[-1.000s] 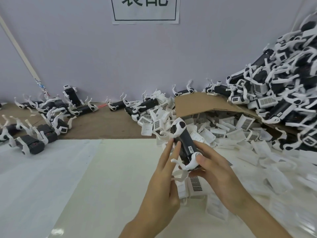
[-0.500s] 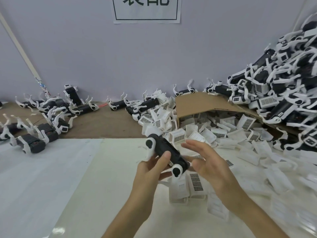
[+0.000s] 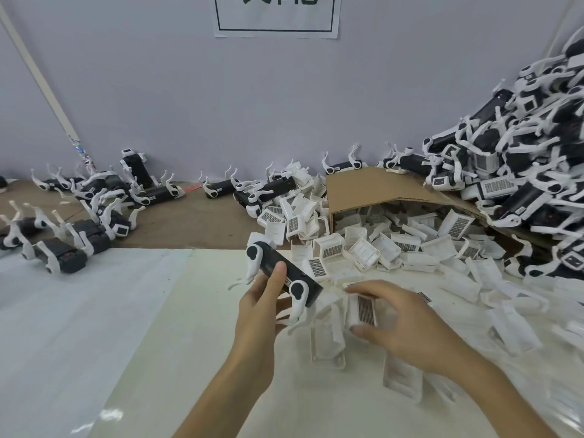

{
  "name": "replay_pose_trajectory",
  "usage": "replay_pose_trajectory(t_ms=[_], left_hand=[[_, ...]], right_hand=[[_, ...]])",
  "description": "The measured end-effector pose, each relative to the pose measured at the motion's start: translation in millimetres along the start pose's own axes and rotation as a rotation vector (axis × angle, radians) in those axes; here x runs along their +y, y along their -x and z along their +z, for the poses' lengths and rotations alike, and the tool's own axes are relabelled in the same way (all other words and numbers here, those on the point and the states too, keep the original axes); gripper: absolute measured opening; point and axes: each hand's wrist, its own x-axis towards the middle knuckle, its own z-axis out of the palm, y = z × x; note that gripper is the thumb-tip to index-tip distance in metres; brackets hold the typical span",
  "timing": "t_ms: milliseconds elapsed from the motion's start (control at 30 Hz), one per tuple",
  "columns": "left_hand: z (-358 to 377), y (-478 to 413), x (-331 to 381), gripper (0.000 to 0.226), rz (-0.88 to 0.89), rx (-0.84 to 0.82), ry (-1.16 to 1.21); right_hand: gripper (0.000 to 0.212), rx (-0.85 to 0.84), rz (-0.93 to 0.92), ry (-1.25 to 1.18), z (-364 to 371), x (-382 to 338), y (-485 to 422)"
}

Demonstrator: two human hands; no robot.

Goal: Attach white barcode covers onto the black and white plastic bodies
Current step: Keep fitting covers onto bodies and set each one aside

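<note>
My left hand (image 3: 262,308) grips a black and white plastic body (image 3: 281,273) above the middle of the table, its long axis tilted down to the right and its white legs hanging below. My right hand (image 3: 401,314) reaches down just right of it and pinches a white barcode cover (image 3: 363,311) between thumb and fingers, its barcode side facing me. The cover sits low among other loose covers (image 3: 379,248), apart from the body.
A tipped cardboard box (image 3: 373,188) spills white covers over the table's right half. A tall heap of plastic bodies (image 3: 521,159) fills the far right. More bodies (image 3: 82,213) lie scattered at the back left. White sheets (image 3: 79,327) cover the near table.
My right hand let go of the body and dropped to take hold of a barcode cover. My left hand turned the body from upright to lying slanted and now holds it alone.
</note>
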Motion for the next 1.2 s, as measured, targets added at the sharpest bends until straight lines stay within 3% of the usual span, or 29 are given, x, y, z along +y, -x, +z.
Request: replay_pose_trajectory(t_ms=[100,267,367,467,500,667,867,1033,1200], left_hand=[[-1.7,-0.4,-0.8,0.055,-0.065,-0.096,0.043],[3.9,6.4,1.3,0.054,-0.044,-0.197,-0.075],[9.4,12.1,1.6,0.044,0.003,-0.248,-0.141],[11.6,15.4,0.3,0.040,0.072,-0.263,-0.158],[11.2,15.1,0.7,0.043,0.084,-0.266,-0.152],[10.9,15.4,0.9,0.053,0.069,-0.390,-0.165],[12.2,9.8,-3.7,0.025,0.137,-0.340,-0.253],[4.3,2.2,-0.9,0.039,-0.001,-0.219,-0.156],[2.9,2.8,0.7,0.069,-0.050,-0.241,-0.085]], right_hand=[[0.045,0.140,-0.011,-0.223,-7.8,-1.9,-2.6],[0.062,-0.019,-0.099,-0.899,-13.4,-4.7,-1.3],[0.058,0.016,-0.116,-0.807,-9.9,-7.4,-1.2],[0.056,0.357,-0.175,-0.048,-2.3,-6.4,-2.2],[0.060,0.402,-0.184,0.073,-0.5,-5.1,-2.9],[0.066,0.297,-0.149,-0.072,-0.9,-8.2,0.2],[0.048,0.293,-0.163,-0.346,0.2,-13.1,2.3],[0.053,0.306,-0.197,-0.756,-14.1,-8.2,-0.9],[0.063,0.164,-0.207,-0.876,-11.2,-8.0,-1.2]])
